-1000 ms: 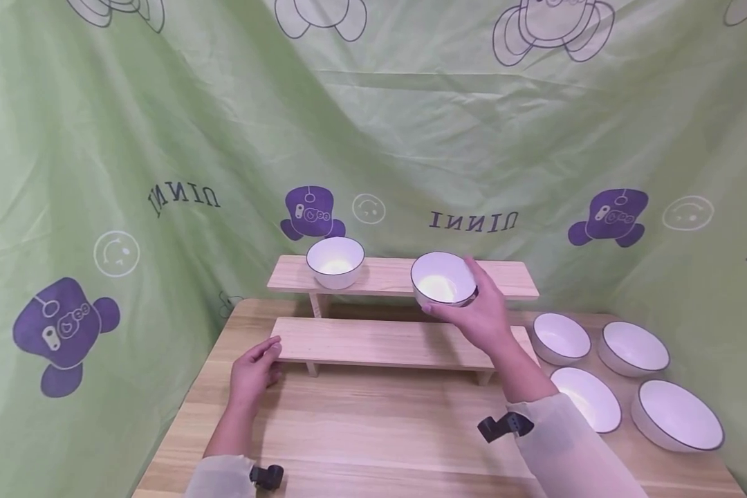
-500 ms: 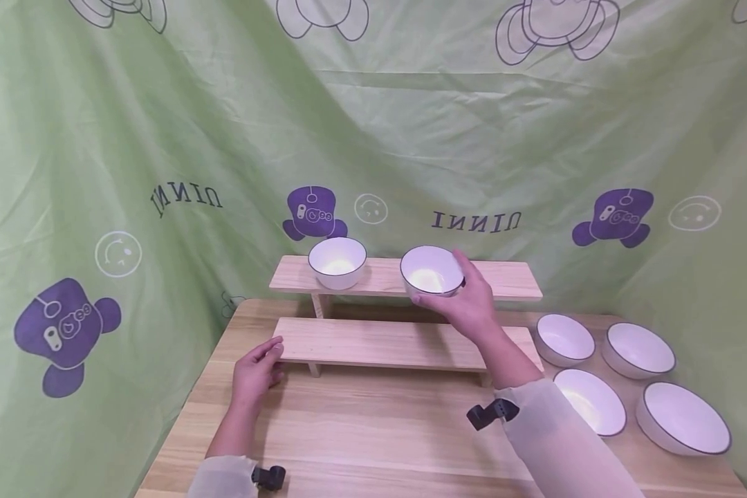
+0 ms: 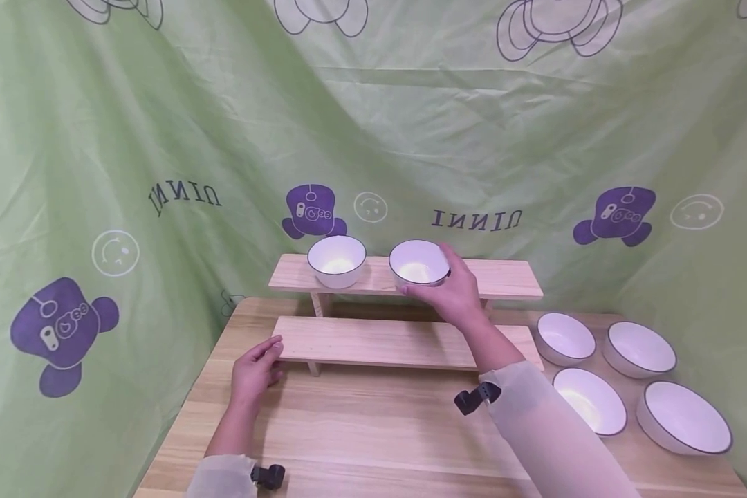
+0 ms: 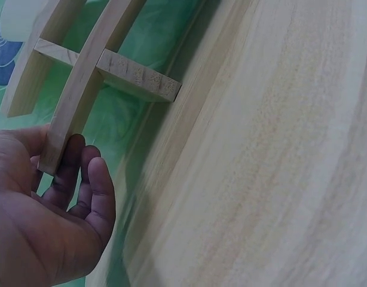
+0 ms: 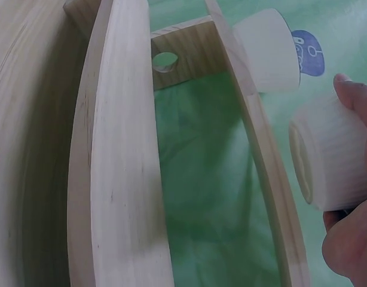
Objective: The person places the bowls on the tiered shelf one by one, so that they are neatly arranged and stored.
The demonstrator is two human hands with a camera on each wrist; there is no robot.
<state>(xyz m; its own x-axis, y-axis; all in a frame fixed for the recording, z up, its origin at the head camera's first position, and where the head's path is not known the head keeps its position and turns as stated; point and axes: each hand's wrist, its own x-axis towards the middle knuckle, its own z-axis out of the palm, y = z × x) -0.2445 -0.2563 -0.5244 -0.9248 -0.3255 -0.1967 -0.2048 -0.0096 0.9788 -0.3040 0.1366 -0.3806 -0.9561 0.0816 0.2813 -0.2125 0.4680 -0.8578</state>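
Note:
My right hand (image 3: 453, 290) grips a white bowl (image 3: 416, 261) with a dark rim by its right side, thumb in front and fingers behind. The bowl is close over the upper board (image 3: 498, 278) of a two-tier wooden shelf; in the right wrist view its ribbed side and foot (image 5: 330, 155) face the camera. Left of it, a matching bowl (image 3: 337, 263) stands upright on the same board. At the lower board (image 3: 373, 342), my left hand (image 3: 254, 373) pinches the left end, with the thumb on one face and fingers under the other in the left wrist view (image 4: 58, 203).
Several more white bowls stand on the wooden table (image 3: 361, 443) right of the shelf, among them a small one (image 3: 564, 339) near its right end and a large one (image 3: 683, 418) near the table's right side. A green printed curtain (image 3: 411, 138) hangs behind and at both sides.
My right hand has carried the bowl left and slightly away along the upper board, closer to the standing bowl. The left hand stays at the lower board's end.

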